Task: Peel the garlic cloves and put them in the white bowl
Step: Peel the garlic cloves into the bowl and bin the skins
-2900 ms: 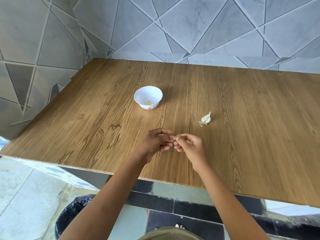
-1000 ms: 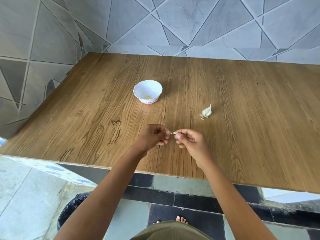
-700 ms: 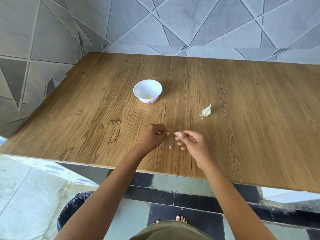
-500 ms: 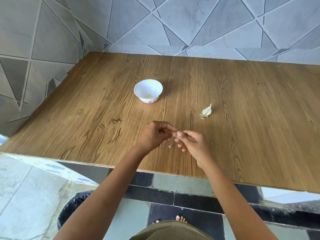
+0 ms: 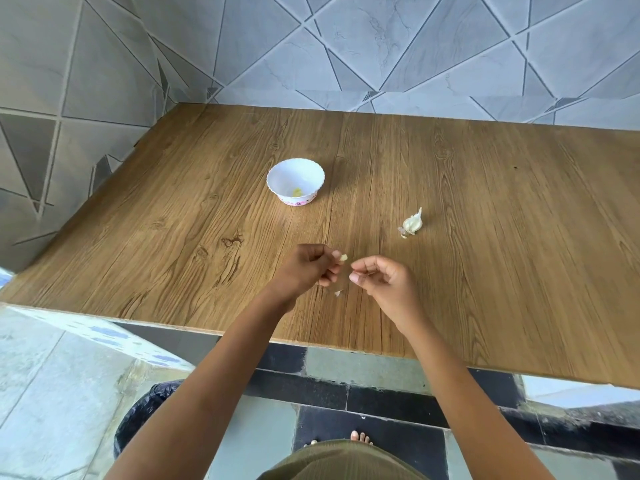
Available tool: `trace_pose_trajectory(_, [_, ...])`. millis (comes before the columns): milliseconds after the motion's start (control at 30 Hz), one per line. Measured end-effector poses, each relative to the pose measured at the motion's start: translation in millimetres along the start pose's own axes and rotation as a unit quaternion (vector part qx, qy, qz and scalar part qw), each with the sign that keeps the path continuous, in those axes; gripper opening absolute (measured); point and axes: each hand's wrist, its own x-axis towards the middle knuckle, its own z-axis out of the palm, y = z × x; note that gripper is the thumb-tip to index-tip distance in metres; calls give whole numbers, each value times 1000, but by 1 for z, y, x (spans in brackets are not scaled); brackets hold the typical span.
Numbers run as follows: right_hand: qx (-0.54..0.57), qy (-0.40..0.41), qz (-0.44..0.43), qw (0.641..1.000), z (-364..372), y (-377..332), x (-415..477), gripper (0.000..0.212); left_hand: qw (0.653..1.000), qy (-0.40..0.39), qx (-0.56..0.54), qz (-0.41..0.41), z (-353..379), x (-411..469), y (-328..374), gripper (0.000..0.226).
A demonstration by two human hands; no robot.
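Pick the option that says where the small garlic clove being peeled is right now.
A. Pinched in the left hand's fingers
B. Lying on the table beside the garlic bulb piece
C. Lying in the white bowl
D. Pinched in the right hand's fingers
A: the pale garlic clove sits at the tips of the left hand, while the right hand is apart from it.

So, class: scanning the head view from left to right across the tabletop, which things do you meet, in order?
White bowl → left hand pinching a garlic clove → right hand → garlic piece.
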Motion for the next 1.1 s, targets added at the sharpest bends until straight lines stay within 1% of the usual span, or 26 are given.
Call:
trace_pose_trajectory(67, [-59,10,-40,997,2,3,1,11,1000,14,-2,-8,-1,1,-1,18])
trace_pose_trajectory(167, [-84,26,-68,994,8,6,3,9,999,45,4,-17,-7,3,-3,11])
trace_pose_trajectory(267, [-82,13,-67,994,14,7,5,18,998,65,-3,-27,-16,6,-6,4])
trace_pose_trajectory(333, [-77,0,-61,995,16,7,5,23,996,75,-19,-32,-21,7,-7,3])
trace_pose_trajectory(400, [-82,7,-67,994,17,6,5,24,996,81,-30,-34,-24,9,-8,6])
trace_pose_trajectory(467, [-80,26,-71,994,17,6,5,19,995,93,-23,-27,-27,11,-9,5])
trace_pose_trajectory(567, [-84,41,-73,993,17,6,4,14,988,150,25,-8,-35,22,-14,5])
trace_pose_trajectory(600, [-90,42,-74,992,18,7,4,14,982,177,65,2,-37,27,-16,7])
trace_pose_trajectory(700, [-111,45,-77,990,19,9,0,15,946,245,212,33,-43,39,-16,7])
trace_pose_trajectory(867, [-151,39,-93,983,21,11,-5,19,916,245,315,34,-45,43,-16,6])
trace_pose_trajectory(967, [-151,37,-106,982,21,10,-8,21,910,236,338,46,-48,43,-19,10])
trace_pose_trajectory(1100, [-144,45,-104,983,17,6,-12,25,926,246,279,68,-53,33,-17,13])
